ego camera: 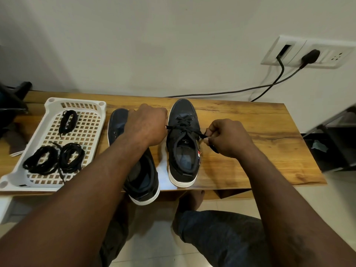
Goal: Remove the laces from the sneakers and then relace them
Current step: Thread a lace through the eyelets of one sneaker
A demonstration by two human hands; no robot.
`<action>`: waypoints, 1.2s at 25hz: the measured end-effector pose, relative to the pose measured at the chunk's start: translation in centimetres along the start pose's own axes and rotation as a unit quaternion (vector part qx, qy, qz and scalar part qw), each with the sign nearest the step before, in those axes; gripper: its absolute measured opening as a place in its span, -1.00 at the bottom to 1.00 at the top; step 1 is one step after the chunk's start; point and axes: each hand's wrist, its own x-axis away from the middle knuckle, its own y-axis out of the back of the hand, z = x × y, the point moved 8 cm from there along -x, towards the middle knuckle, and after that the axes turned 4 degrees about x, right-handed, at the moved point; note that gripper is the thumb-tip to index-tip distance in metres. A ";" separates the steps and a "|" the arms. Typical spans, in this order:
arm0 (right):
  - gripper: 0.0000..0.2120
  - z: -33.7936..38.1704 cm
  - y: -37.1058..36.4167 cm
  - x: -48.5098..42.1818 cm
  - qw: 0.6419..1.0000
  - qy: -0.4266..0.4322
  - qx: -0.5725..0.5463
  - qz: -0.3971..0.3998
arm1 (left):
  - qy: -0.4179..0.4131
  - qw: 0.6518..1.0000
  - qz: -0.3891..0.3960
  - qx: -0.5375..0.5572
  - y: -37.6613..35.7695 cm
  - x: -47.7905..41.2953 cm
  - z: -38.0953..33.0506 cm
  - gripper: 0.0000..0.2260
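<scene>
Two dark sneakers with white soles stand on a wooden table (250, 120). The right sneaker (183, 151) carries a black lace (183, 125) crossed through its eyelets. My left hand (148, 126) is closed beside that shoe's left side, holding one end of the lace. My right hand (227, 136) pinches the other lace end just right of the shoe. The left sneaker (142, 170) lies under my left forearm, mostly hidden, its heel hanging over the table's front edge; no lace shows on it.
A white perforated tray (30, 174) at the left holds three bundles of black laces (55, 158). Black cables (231, 91) run from a wall socket (308, 54) down to the table's back edge. A dark shelf (335, 143) stands at the right. My knees are below the table.
</scene>
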 end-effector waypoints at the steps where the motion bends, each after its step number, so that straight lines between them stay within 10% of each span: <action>1: -0.85 -0.1 0.3 0.0 1.000 -0.004 0.008 -0.012 | 0.009 1.000 -0.003 -0.013 0.0 0.1 0.0 -0.87; 14: -0.79 -0.4 1.4 0.0 0.998 -0.024 0.035 -0.054 | 0.093 0.994 -0.010 -0.056 1.4 0.4 0.9 -0.90; 30: -0.81 2.0 -0.6 0.2 0.996 0.043 -0.076 0.012 | -0.015 0.997 0.048 0.055 -1.0 0.4 -1.3 -0.89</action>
